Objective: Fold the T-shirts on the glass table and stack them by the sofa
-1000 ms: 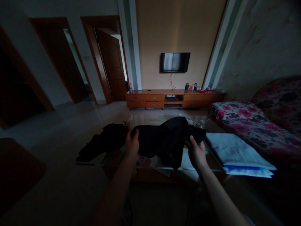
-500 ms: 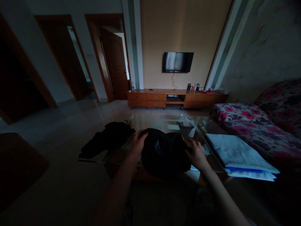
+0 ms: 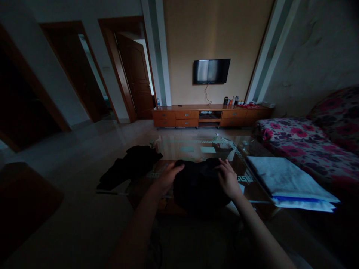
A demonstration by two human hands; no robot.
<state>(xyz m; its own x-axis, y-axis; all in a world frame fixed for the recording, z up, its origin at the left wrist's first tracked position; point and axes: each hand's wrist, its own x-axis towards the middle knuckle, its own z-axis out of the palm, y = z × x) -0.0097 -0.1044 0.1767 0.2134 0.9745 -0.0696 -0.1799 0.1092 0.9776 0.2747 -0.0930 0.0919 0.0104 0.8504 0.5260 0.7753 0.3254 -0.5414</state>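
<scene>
A folded black garment [image 3: 199,186] lies on the near part of a glass coffee table [image 3: 196,147]. My left hand [image 3: 167,176] rests on its left edge with the fingers stretched out flat. On its right edge lies my right hand [image 3: 227,178], fingers also spread on the cloth. Another crumpled black garment [image 3: 129,164] hangs over the table's left end, apart from both hands.
A folded white and blue stack of cloth [image 3: 288,183] sits on the table's right end. A floral sofa [image 3: 311,144] stands at the right. A wooden TV cabinet [image 3: 210,116] and a wall TV [image 3: 211,71] are at the back. Open doorways are at the left.
The garment was held spread out between both hands; it has since been folded into a compact bundle and laid down, and both hands now press flat on it.
</scene>
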